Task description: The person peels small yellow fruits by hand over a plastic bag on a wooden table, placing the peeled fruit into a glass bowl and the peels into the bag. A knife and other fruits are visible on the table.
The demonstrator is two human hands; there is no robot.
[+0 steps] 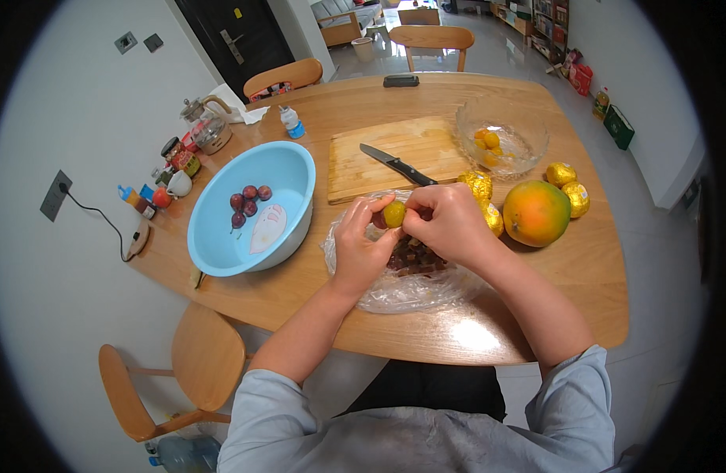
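My left hand (363, 242) holds a small round fruit (394, 214) with yellow-green flesh showing and some dark red skin at its side. The fingertips of my right hand (448, 219) pinch at the fruit's right edge. Below both hands, a clear plastic bag (407, 295) lies spread on the wooden table, with dark red peelings (419, 260) on it. A light blue basin (253, 207) to the left holds several dark red grapes or plums (250, 207). At the back right, a clear glass bowl (504, 127) contains several peeled yellow fruits (491, 140).
A black-handled knife (398, 164) lies on a wooden cutting board (363, 180) beyond my hands. To the right are a large orange-green fruit (536, 213) and several gold-wrapped round items (575, 199). A small bottle (291, 122), jars and a glass teapot (210, 133) stand farther left.
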